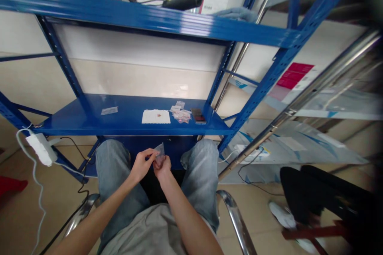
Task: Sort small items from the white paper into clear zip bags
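2 bare hands, the left hand [145, 162] and the right hand [163, 165], hold a small clear bag [160, 150] between them, above the lap and in front of a blue shelf [128, 105]. On that shelf lie 1 flat clear packet [109, 110] to the left, a white sheet [149, 116] with a small reddish item [158, 115] on it, a pile of clear packets [181, 115] just beside the sheet, and a dark box [198, 116] at the right.

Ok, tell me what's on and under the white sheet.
On the white sheet lies a small reddish-brown item, too small to identify. The sheet rests on the blue shelf; anything between them is hidden.
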Motion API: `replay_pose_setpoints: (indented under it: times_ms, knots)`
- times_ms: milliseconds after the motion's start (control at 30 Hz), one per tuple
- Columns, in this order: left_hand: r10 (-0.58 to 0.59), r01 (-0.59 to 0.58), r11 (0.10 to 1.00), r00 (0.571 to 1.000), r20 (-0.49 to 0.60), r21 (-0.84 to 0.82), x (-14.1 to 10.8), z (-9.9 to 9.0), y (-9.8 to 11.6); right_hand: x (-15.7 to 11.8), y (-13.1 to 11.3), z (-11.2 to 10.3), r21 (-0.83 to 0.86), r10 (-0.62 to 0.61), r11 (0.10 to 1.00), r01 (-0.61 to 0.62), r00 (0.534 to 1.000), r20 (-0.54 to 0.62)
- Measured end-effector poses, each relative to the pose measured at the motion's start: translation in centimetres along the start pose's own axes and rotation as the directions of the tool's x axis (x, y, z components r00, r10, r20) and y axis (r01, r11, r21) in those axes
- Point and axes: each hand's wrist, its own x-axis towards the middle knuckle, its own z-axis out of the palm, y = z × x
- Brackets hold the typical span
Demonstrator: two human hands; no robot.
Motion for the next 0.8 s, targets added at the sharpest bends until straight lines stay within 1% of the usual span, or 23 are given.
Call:
replay_pose_setpoints:
  times_ms: [33, 100, 167, 233, 300, 333, 400, 467, 533, 567, 600, 633, 667, 700, 767, 800]
  knots:
    - [-0.022, 0.022, 0.999, 1.000, -0.010, -0.024, 0.0, 0.1, -0.1, 0.3, 0.1, 0.0, 0.018, 0.005, 1.000, -0.005, 1.000, -0.030]
    - [-0.043, 0.041, 0.998, 0.999, -0.033, -0.052, 0.0, 0.1, -0.4, 1.3, 0.5, 0.0, 0.124, 0.094, 0.989, -0.076, 0.984, -0.151]
    - [-0.047, 0.043, 0.997, 0.996, -0.069, -0.062, 0.1, -0.1, -0.7, 2.2, 0.9, 0.0, 0.267, 0.230, 0.950, -0.162, 0.940, -0.250]
    - [-0.059, 0.052, 0.996, 0.992, -0.108, -0.069, 0.2, -0.6, -1.1, 2.8, 1.4, 0.0, 0.391, 0.350, 0.893, -0.222, 0.889, -0.296]
    - [-0.091, 0.080, 0.993, 0.986, -0.140, -0.082, 0.6, -1.3, -1.5, 2.9, 1.6, -0.3, 0.477, 0.435, 0.837, -0.269, 0.855, -0.281]
    - [-0.115, 0.101, 0.990, 0.981, -0.158, -0.095, 0.8, -1.8, -1.8, 2.8, 1.4, -0.6, 0.507, 0.456, 0.813, -0.287, 0.855, -0.247]
    - [-0.175, 0.147, 0.979, 0.962, -0.208, -0.139, 1.6, -3.0, -2.5, 2.9, 0.4, -1.4, 0.536, 0.452, 0.782, -0.319, 0.882, -0.135]
    - [-0.238, 0.178, 0.958, 0.931, -0.276, -0.224, 2.8, -4.3, -3.1, 4.0, -1.6, -2.0, 0.513, 0.390, 0.795, -0.322, 0.921, -0.026]
    - [-0.296, 0.163, 0.916, 0.891, -0.345, -0.367, 4.6, -6.0, -3.7, 6.4, -4.6, -1.9, 0.406, 0.283, 0.874, -0.265, 0.959, 0.018]
    - [-0.325, 0.137, 0.883, 0.869, -0.374, -0.449, 5.8, -6.9, -3.8, 8.0, -6.2, -1.5, 0.310, 0.205, 0.930, -0.198, 0.979, 0.010]
    - [-0.354, 0.102, 0.842, 0.846, -0.399, -0.530, 7.2, -7.9, -4.0, 9.9, -7.9, -1.0, 0.163, 0.117, 0.980, -0.114, 0.993, -0.009]
    - [-0.379, 0.070, 0.805, 0.825, -0.420, -0.589, 8.7, -9.0, -4.2, 12.0, -9.4, -0.4, -0.043, 0.021, 0.999, -0.022, 0.999, -0.031]
    - [-0.402, 0.045, 0.782, 0.798, -0.448, -0.622, 10.2, -10.1, -4.4, 14.1, -10.8, 0.3, -0.308, -0.086, 0.949, 0.066, 0.995, -0.051]
    - [-0.424, 0.024, 0.773, 0.763, -0.488, -0.634, 11.7, -11.2, -4.6, 16.1, -11.9, 0.9, -0.577, -0.180, 0.807, 0.123, 0.983, -0.042]
    - [-0.459, 0.041, 0.784, 0.711, -0.533, -0.620, 14.5, -13.2, -5.4, 19.9, -13.3, 1.7, -0.721, -0.238, 0.671, 0.170, 0.971, 0.007]
    - [-0.474, 0.068, 0.791, 0.697, -0.538, -0.608, 15.7, -14.2, -5.8, 21.5, -13.6, 1.8, -0.784, -0.253, 0.592, 0.187, 0.967, 0.039]
